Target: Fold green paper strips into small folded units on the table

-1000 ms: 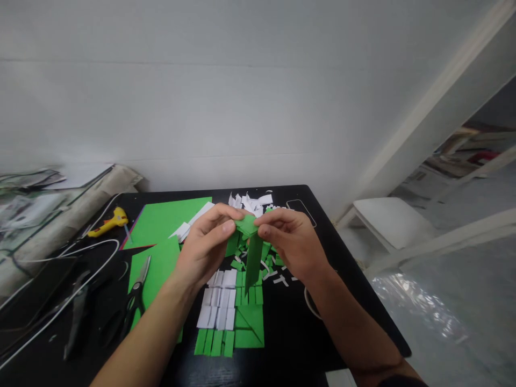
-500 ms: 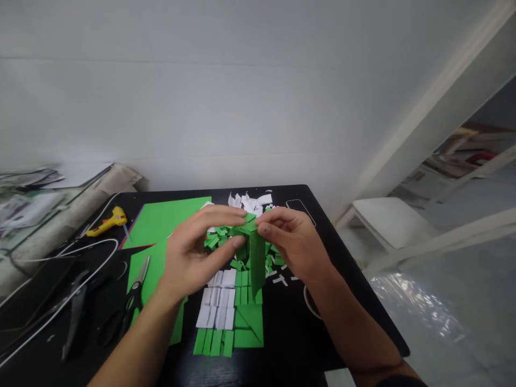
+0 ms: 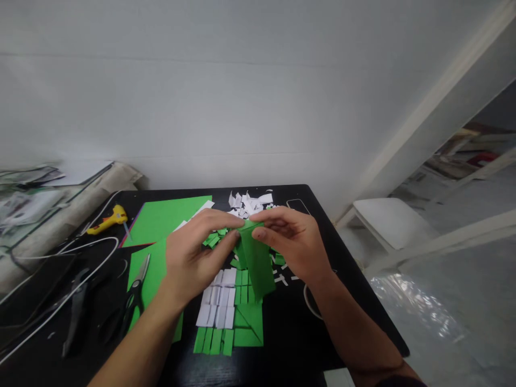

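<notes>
A folded piece of green paper (image 3: 258,266) hangs from the fingers of both hands above the table's middle. My left hand (image 3: 197,250) pinches its upper left edge between thumb and fingers. On the upper right, my right hand (image 3: 292,242) grips it with thumb and forefinger, and its other fingers are curled. Under the held paper lie folded white paper pieces (image 3: 215,309) in rows, folded green pieces (image 3: 213,341), and a creased green square (image 3: 248,328). Loose green scraps (image 3: 215,238) show behind the hands, partly hidden.
Black-handled scissors (image 3: 135,290) rest on green sheets (image 3: 173,215) at the left. A yellow glue gun (image 3: 113,219), pliers (image 3: 76,312) and a white cable (image 3: 97,269) lie further left. White scraps (image 3: 252,203) and a phone-like outline (image 3: 298,205) are at the back. A white stool (image 3: 382,220) stands at right.
The green paper has turned so that its broad side faces me more, and its lower end has swung slightly right. Both hands have shifted a little around its top edge.
</notes>
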{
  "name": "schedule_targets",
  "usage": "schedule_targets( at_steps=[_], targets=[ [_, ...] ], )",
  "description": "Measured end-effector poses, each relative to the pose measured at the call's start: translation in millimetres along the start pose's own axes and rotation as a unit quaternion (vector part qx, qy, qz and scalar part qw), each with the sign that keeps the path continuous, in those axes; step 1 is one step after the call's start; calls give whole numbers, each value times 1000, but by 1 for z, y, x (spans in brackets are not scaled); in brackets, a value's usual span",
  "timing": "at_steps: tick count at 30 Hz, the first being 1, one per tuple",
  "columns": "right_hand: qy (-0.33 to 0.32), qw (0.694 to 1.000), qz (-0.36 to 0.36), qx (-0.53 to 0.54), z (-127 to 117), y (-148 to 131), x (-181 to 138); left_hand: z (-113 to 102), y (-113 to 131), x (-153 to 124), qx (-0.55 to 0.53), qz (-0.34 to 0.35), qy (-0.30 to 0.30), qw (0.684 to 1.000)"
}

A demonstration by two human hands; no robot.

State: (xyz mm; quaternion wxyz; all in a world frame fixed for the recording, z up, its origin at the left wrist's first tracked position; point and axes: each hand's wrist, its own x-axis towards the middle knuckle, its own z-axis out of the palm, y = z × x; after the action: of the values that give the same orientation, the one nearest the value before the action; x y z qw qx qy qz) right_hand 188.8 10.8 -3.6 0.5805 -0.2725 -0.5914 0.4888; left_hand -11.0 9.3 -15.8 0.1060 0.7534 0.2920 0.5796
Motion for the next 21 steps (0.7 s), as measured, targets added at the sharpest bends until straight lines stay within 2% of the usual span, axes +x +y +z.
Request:
schedule_targets(
  at_steps=[6,10,13,21],
  targets=[
    [19,994,-73,-73,-8,-3,0,4,1,-2,-91,-140,42,985],
    [-28,992,-96,-72,-13,-2,1,7,4,2,-143,-192,45,970],
    [-44,995,-83,-38,-12,1,1,9,4,4,-170,-219,39,960],
    [16,999,-37,-33,-5,5,-1,11,7,9,-254,-275,-2,927]
  ],
)
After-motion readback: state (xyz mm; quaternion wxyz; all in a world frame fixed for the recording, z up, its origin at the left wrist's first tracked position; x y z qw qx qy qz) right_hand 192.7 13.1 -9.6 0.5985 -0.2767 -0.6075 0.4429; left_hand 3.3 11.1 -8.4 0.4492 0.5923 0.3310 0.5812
